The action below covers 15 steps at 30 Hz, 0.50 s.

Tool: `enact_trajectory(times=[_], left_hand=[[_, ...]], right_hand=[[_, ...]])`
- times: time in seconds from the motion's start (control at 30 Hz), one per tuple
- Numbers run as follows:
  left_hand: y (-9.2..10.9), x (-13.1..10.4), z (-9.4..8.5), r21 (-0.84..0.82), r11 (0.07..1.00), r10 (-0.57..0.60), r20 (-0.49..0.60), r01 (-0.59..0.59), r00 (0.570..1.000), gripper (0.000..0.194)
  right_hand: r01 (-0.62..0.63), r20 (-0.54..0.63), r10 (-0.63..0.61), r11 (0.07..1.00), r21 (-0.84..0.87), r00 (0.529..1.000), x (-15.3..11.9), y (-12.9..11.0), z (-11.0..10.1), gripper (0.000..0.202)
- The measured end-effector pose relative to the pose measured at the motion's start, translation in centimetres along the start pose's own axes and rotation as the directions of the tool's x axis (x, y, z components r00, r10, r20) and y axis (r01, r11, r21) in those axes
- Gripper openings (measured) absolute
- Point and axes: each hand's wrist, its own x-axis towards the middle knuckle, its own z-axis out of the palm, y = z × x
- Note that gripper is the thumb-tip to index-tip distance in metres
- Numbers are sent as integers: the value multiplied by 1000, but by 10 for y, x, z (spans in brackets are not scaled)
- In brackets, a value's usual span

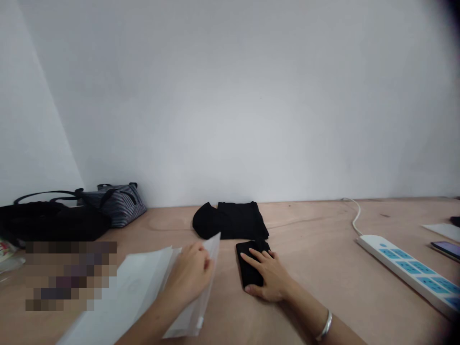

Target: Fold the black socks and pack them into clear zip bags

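My left hand (192,270) is closed on the edge of a translucent zip bag (189,316), whose upper corner stands up off the table. Beside and partly under it, more flat white bags or sheets (125,287) lie at the left. With fingers spread, my right hand (268,275) rests on a small folded black cloth (247,270), pressing it flat on the table. Just behind that bundle lie black garments (237,220), one folded to a rectangle and one with a rounded end at its left.
A striped bag (124,206) and a black bag (64,223) stand at the back left. On the right are a white power strip (406,268) with a cable (356,218), a phone (447,249) and a white sheet (440,231). A wall (251,96) bounds the table behind.
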Motion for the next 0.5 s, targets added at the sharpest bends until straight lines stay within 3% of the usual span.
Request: enact_trajectory(times=[0.1, 0.23, 0.33, 0.5], left_hand=[[24, 14, 39, -53, 998, 22, 31, -21, 999, 25], [32, 22, 78, -103, 995, 4, 41, 0, 999, 29], [31, 19, 91, -132, 991, -9, 39, 15, 999, 27], [27, 12, 96, -174, 984, -33, 55, 42, 998, 23]], right_hand=[[-40, -32, 39, 999, -24, 999, -2, -1, 2, 69], [-71, -94, 70, 997, -6, 993, -4, 2, 9, 43], [-120, -112, 126, 991, 57, 986, -3, 5, 12, 38], [-178, -119, 211, 954, 242, 970, -2, -2, 16, 40]])
